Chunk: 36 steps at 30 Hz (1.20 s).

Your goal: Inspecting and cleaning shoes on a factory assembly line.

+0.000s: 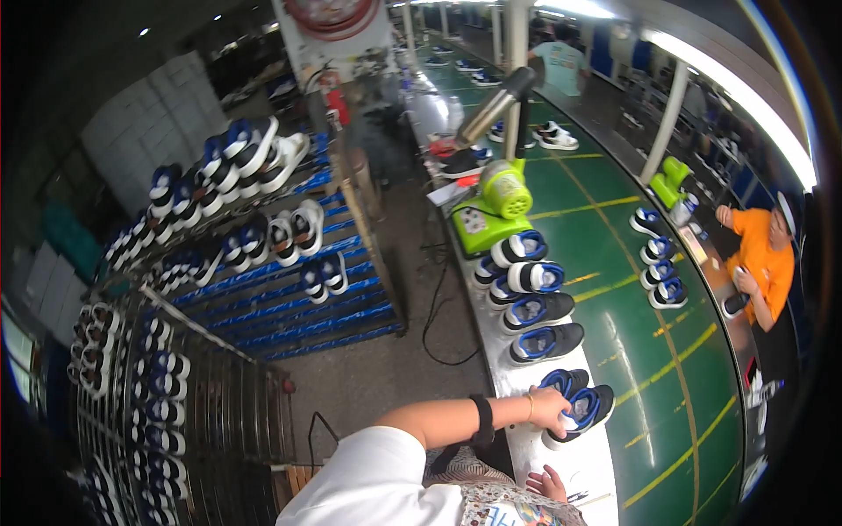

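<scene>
A pair of black sneakers with white soles and blue lining rests on the pale bench edge in front of me. My left hand (550, 411) reaches across and is closed on the heel of the nearer sneaker (590, 409). Beside it, slightly farther off, is its mate, another black sneaker (564, 382). Low by my apron, my right hand (547, 483) has its fingers apart and holds nothing I can see. A thin dark item (577, 497) lies near that hand, too small to make out.
More sneakers (545, 342) line the bench up to a lime-green machine (498, 206). A green conveyor belt (645, 351) runs alongside, carrying several sneakers (660, 272). Across it sits a person in orange (761, 259). Shoe racks (307, 324) stand at left; a black cable (431, 329) trails on the floor.
</scene>
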Tool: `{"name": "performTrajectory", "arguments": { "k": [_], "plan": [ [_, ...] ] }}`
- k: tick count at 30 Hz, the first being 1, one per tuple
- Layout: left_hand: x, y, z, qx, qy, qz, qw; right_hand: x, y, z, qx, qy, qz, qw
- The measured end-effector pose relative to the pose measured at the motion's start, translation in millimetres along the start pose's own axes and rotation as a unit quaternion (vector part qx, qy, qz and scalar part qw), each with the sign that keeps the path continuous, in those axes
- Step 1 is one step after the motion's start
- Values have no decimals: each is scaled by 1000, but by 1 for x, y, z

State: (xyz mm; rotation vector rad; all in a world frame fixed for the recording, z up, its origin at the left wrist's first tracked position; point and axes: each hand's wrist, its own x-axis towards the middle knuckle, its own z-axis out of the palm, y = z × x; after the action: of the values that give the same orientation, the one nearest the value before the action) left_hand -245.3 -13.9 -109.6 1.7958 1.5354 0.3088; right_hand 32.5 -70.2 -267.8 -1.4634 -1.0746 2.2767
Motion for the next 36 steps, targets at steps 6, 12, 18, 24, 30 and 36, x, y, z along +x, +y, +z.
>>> {"name": "performTrajectory", "arguments": {
  "k": [6, 12, 18, 24, 30, 36],
  "plan": [
    [-169, -34, -133, -313, -16, -18, 949, 7, -56, 50, -219, -88, 50, 971],
    [-311, -82, -163, -1, 242, -294, 925, 32, -117, 125, -252, -78, 64, 962],
    [-382, -195, -154, -64, 282, -538, 792, 116, -128, 161, -300, -171, -7, 938],
    [-422, -341, -130, -130, 254, -662, 693, 159, -161, 224, -400, -154, 29, 903],
    [-428, -475, -135, -9, 226, -718, 659, 160, -175, 244, -393, -99, 33, 914],
    [-425, -581, -123, 7, 320, -754, 574, 144, -191, 261, -582, -50, 48, 810]
  ]
}}
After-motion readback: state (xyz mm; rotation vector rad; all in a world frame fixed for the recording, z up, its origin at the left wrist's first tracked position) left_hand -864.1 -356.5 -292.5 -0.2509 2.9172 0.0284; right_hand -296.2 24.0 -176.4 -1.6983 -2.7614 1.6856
